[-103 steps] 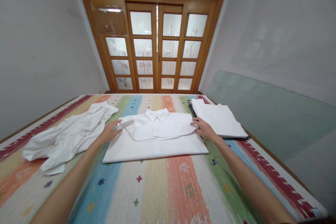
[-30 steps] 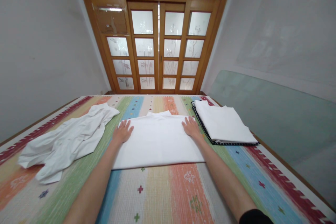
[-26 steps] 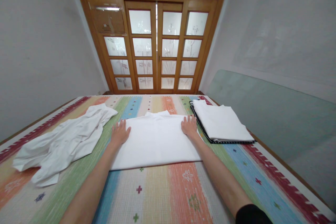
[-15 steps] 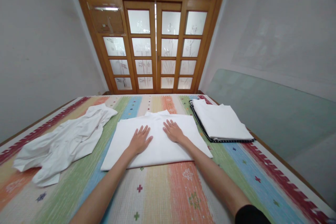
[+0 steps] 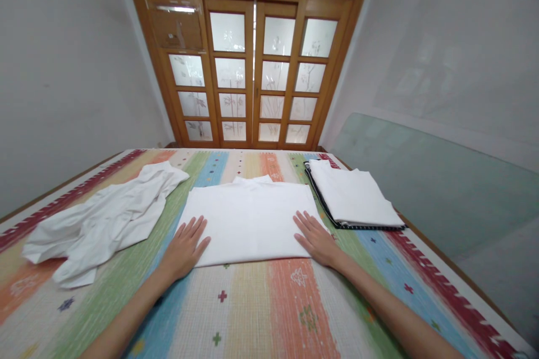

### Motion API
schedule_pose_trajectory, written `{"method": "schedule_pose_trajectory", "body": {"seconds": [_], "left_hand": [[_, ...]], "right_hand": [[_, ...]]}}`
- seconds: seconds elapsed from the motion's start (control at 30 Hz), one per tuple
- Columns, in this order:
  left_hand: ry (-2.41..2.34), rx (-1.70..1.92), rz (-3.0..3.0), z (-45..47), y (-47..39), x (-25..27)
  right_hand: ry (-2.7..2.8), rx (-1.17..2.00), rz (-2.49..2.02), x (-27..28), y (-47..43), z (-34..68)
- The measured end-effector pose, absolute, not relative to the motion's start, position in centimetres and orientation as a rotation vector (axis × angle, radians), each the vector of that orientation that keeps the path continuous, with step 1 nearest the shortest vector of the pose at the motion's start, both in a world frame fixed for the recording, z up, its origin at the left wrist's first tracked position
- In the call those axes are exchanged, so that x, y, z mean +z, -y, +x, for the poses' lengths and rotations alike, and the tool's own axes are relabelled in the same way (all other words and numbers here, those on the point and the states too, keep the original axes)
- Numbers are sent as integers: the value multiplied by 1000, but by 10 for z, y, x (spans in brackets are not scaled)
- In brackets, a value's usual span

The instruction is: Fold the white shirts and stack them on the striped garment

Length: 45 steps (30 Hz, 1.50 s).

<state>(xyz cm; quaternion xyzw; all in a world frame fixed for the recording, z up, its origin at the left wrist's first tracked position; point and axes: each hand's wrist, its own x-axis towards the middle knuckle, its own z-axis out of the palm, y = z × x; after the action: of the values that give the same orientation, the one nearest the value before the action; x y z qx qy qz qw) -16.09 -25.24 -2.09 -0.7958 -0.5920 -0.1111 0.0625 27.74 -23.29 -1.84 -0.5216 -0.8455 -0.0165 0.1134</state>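
Note:
A folded white shirt (image 5: 252, 221) lies flat in front of me, its collar at the far edge. On its near left corner rests my left hand (image 5: 186, 247), open, fingers apart and pointing away from me. My right hand (image 5: 315, 238) lies open on the near right corner, palm down. Both hands touch the cloth without gripping it. To the left, a crumpled white shirt (image 5: 113, 219) is spread loosely. Over on the right sits a stack of folded white clothing (image 5: 356, 193) with a dark, white-edged piece beneath it.
Everything lies on a bed with a striped, multicoloured cover (image 5: 252, 314). A pale green panel (image 5: 429, 179) stands along the right side, against the wall. Beyond the far edge are wooden doors (image 5: 252, 78) with frosted panes.
My hands have slid apart from the middle of the folded shirt, outward and nearer to me, to its left and right corners. The other clothes stay in place.

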Motion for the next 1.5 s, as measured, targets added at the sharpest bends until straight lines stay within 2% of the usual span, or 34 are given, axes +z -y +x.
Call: {"method": "schedule_pose_trajectory", "body": {"seconds": [0.2,0.3,0.53,0.67,0.83,1.07,1.2,1.5], "left_hand": [[1802,-280,-2397,-162,273,-20],[1826,-244,-2435,-135,279,-18],[1393,-254,-2971,-41,308,8],[1243,-190,-3142,-11,329,16],[1235,-282,-3089,-5,342,9],[1250,-368,-3001,-9,349,9],[1393,-443,-2864,3,339,6],[1318,-263,-2782,-9,310,3]], "right_hand": [[2491,-54,-1444,-23,269,293],[2555,52,-1386,-17,264,276],[2716,499,-996,12,220,191],[2755,434,-936,11,187,143],[2761,247,-1094,6,139,109],[2631,245,-1514,16,77,119],[2581,231,-1586,19,61,119],[2495,228,-1678,23,42,139]]}}
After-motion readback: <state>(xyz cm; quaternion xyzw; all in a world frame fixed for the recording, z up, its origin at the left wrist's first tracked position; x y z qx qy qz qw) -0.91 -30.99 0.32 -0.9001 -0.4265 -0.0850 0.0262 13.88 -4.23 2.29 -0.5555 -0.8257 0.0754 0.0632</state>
